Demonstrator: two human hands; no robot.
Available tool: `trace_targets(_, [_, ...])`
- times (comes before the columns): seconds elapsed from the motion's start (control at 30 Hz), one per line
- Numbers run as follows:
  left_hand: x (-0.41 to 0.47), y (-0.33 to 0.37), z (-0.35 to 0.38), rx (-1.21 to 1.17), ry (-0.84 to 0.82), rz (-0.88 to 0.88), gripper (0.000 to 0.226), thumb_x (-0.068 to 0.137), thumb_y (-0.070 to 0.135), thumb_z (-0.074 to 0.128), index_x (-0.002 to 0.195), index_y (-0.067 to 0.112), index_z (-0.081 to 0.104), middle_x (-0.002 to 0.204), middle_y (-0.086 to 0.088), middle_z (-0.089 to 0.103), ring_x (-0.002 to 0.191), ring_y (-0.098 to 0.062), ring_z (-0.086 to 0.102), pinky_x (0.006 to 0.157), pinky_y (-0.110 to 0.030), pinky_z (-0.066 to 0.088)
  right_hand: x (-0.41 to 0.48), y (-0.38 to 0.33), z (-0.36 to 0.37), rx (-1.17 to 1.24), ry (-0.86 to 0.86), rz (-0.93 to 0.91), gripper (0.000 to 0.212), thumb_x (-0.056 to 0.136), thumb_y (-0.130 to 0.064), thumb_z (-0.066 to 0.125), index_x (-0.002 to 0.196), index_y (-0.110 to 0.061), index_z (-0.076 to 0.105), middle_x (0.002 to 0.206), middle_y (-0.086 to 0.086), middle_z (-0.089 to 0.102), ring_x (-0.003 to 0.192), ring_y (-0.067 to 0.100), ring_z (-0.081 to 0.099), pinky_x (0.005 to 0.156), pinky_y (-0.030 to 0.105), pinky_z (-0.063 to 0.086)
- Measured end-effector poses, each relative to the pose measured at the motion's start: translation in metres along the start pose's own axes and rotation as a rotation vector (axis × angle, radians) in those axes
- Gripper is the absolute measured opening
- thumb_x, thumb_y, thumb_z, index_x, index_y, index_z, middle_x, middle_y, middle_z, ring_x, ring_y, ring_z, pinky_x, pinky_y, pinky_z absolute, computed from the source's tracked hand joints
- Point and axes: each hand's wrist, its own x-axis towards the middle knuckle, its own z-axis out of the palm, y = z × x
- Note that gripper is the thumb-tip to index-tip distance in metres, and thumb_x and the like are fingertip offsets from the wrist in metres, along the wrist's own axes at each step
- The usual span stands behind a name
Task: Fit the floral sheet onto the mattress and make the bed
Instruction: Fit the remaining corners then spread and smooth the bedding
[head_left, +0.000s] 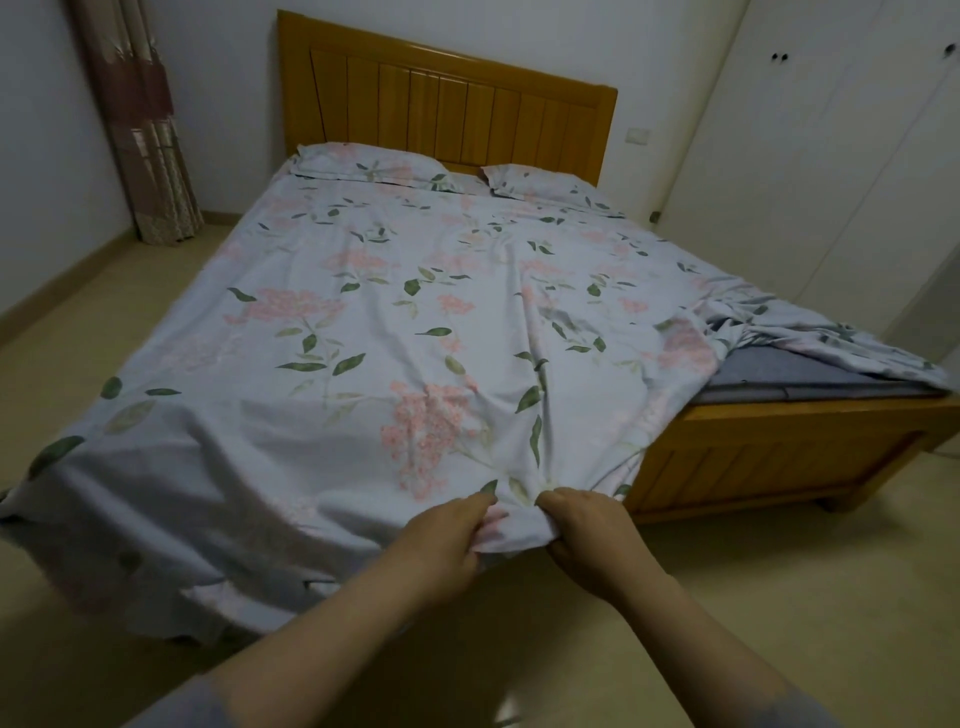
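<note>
Two hands at the bed's foot: left hand (441, 540) & right hand (592, 535), fingers curled, pinching the floral sheet (363, 312) at its near edge, cloth bunched btwn them. Sheet lies over most of the mattress (795, 370) and hangs off foot & left side. Near right corner shows bare grey above the footboard (753, 457). Far end: 2 matching pillows (363, 161) by the headboard (441, 104).
</note>
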Motion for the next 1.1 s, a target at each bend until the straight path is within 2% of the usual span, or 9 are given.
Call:
trace_targets(0.13, [0.008, 0.008, -0.007, 0.054, 0.014, 0.045, 0.024, 0.095, 0.017, 0.039, 0.110, 0.017, 0.058, 0.112, -0.006, 0.060, 0.099, -0.018, 0.054, 0.084, -0.027, 0.041, -0.007, 0.015, -0.004, -0.047, 0.076, -0.006, 0.009, 0.085, -0.033, 0.060, 0.084, -0.024, 0.060, 0.080, -0.004, 0.066, 0.070, 0.014, 0.060, 0.061, 0.027, 0.049])
trace_targets(0.33, [0.002, -0.001, -0.012, 0.133, -0.031, 0.219, 0.016, 0.087, 0.020, 0.031, 0.079, 0.014, 0.044, 0.077, 0.001, 0.044, 0.075, -0.018, 0.044, 0.061, -0.021, 0.030, 0.000, 0.046, -0.005, -0.149, 0.239, 0.177, 0.020, 0.069, -0.010, 0.068, 0.064, -0.019, 0.051, 0.060, -0.002, 0.055, 0.056, 0.018, 0.051, 0.053, 0.025, 0.031])
trace_targets(0.5, [0.004, -0.013, -0.008, 0.063, -0.066, 0.240, 0.016, 0.080, 0.023, 0.028, 0.075, 0.015, 0.041, 0.069, 0.005, 0.039, 0.072, -0.016, 0.044, 0.061, -0.016, 0.029, 0.011, 0.049, -0.004, -0.143, 0.287, 0.209, 0.021, 0.062, -0.007, 0.069, 0.070, -0.018, 0.053, 0.064, -0.001, 0.057, 0.058, 0.020, 0.053, 0.056, 0.024, 0.028])
trace_targets(0.67, [0.004, -0.020, -0.020, 0.007, -0.116, 0.274, 0.022, 0.077, 0.024, 0.027, 0.076, 0.012, 0.045, 0.073, -0.001, 0.047, 0.073, -0.016, 0.046, 0.065, -0.022, 0.033, 0.027, 0.045, -0.007, -0.202, 0.385, 0.280, 0.021, 0.067, -0.002, 0.071, 0.074, -0.015, 0.056, 0.068, 0.003, 0.059, 0.059, 0.021, 0.053, 0.048, 0.024, 0.032])
trace_targets(0.73, [0.006, -0.021, -0.028, 0.016, -0.158, 0.279, 0.017, 0.077, 0.023, 0.028, 0.073, 0.014, 0.041, 0.071, 0.000, 0.045, 0.070, -0.015, 0.044, 0.062, -0.019, 0.031, 0.033, 0.053, -0.014, -0.196, 0.462, 0.367, 0.018, 0.070, 0.000, 0.068, 0.078, -0.013, 0.058, 0.074, 0.006, 0.061, 0.065, 0.025, 0.056, 0.050, 0.024, 0.031])
trace_targets(0.87, [0.024, -0.022, -0.039, 0.061, -0.188, 0.200, 0.024, 0.090, 0.022, 0.035, 0.084, 0.016, 0.057, 0.085, -0.003, 0.058, 0.080, -0.013, 0.053, 0.075, -0.027, 0.043, 0.034, 0.079, -0.028, -0.056, 0.564, 0.558, 0.018, 0.084, 0.001, 0.055, 0.097, -0.007, 0.063, 0.098, 0.013, 0.063, 0.089, 0.031, 0.058, 0.064, 0.030, 0.041])
trace_targets(0.93, [0.041, -0.023, -0.036, 0.097, -0.139, 0.142, 0.021, 0.090, 0.014, 0.042, 0.073, 0.019, 0.053, 0.075, 0.001, 0.053, 0.071, -0.010, 0.049, 0.064, -0.025, 0.039, 0.024, 0.087, -0.030, -0.006, 0.612, 0.570, 0.019, 0.085, 0.004, 0.053, 0.099, -0.004, 0.064, 0.098, 0.015, 0.063, 0.087, 0.033, 0.060, 0.064, 0.029, 0.040])
trace_targets(1.03, [0.061, -0.022, -0.022, 0.127, -0.057, 0.064, 0.026, 0.083, 0.007, 0.045, 0.061, 0.018, 0.039, 0.065, -0.001, 0.044, 0.064, -0.017, 0.047, 0.053, -0.028, 0.028, 0.000, 0.105, -0.031, -0.070, 0.517, 0.498, 0.019, 0.078, 0.004, 0.059, 0.093, -0.006, 0.066, 0.086, 0.013, 0.065, 0.076, 0.034, 0.062, 0.057, 0.031, 0.045])
trace_targets(1.1, [0.070, -0.015, -0.011, 0.141, -0.057, 0.033, 0.016, 0.082, 0.009, 0.047, 0.069, 0.017, 0.050, 0.073, -0.004, 0.053, 0.071, -0.024, 0.054, 0.058, -0.029, 0.036, -0.017, 0.118, -0.035, -0.157, 0.355, 0.387, 0.014, 0.070, -0.003, 0.063, 0.081, -0.010, 0.065, 0.074, 0.010, 0.063, 0.066, 0.034, 0.060, 0.055, 0.030, 0.040])
